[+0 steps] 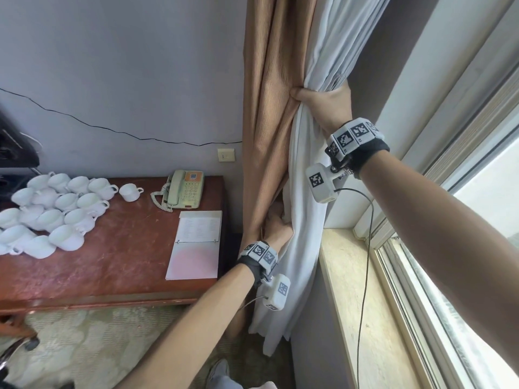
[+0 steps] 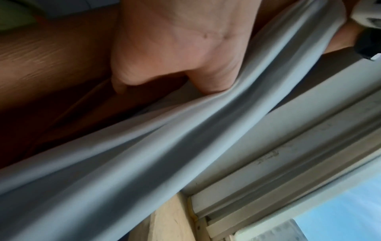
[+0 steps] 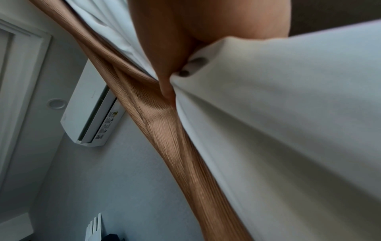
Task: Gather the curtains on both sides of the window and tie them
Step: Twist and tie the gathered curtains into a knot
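Fingers of both hands are buried in cloth. Right hand (image 1: 323, 103), centre right of the frame, clamps the white curtain (image 1: 306, 209) against the brown curtain (image 1: 269, 113). Left hand (image 1: 278, 228), lower centre, reaches between them; its grip cannot be told.

brown curtain (image 1: 266, 113): ribbed cloth, slight sheen | white curtain (image 1: 306, 220): smooth matt cloth | desk (image 1: 112, 262): glossy worn wood | cups (image 1: 56, 209): glossy white ceramic | sill (image 1: 354, 290): pale speckled stone
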### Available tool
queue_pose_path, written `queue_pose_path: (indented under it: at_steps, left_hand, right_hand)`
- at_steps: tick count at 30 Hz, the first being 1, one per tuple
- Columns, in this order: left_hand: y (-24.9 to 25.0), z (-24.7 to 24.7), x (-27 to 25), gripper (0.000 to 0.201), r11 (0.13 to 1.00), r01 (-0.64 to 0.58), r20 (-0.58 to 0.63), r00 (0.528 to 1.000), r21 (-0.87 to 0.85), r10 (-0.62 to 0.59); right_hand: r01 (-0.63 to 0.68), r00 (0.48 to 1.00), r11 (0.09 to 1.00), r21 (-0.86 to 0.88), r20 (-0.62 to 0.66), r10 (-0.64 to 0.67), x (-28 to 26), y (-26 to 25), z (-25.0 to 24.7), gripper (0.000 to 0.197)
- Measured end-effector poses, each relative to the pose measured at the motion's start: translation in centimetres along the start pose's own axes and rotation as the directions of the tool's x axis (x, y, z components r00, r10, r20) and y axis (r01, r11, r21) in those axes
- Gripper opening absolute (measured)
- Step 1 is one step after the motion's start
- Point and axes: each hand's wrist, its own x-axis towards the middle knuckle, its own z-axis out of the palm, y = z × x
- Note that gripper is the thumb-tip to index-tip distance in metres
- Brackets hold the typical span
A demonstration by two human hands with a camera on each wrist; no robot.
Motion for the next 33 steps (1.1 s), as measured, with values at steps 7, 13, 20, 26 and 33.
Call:
queue_pose_path:
  at_steps: [7, 13, 20, 26, 33]
  left_hand:
    - [-1.1, -1.5, 0.0, 0.035, 0.994, -0.104, -0.021, 0.994, -0.014, 0.104]
    - [-3.3, -5.6, -4.3, 0.038, 0.970, -0.219, -0.125, 0.971, -0.109, 0.205]
    - [-2.1, -16.2, -12.7, 0.021, 0.825, -0.400, 0.057, 0.909, 0.400, 0.413]
    - [-0.9, -19.5, -12.8, 0.036, 0.602, -0.343, 0.001, 0.869, 0.721, 0.495]
    - [1.4, -19.1, -7.8, 0.012, 0.712, -0.486, -0.061, 0.804, 0.507, 0.592]
  right_hand:
    - [-0.011, 1.000, 1.000, 0.000, 0.002, 0.011, 0.5, 0.2, -0.4, 0.088]
    - [-0.014, 1.000, 1.000, 0.001, 0.017, 0.014, 1.0, 0.2, -0.6, 0.086]
    - [-0.005, 0.998, 1.000, 0.003, 0.064, 0.005, 1.5, 0.2, -0.1, 0.084]
    - [0.004, 0.998, 1.000, 0.003, 0.064, -0.005, 0.4, -0.4, 1.5, 0.091]
    - [-0.002, 0.997, 0.999, 0.035, 0.079, -0.001, -1.0, -1.0, 2.1, 0.090]
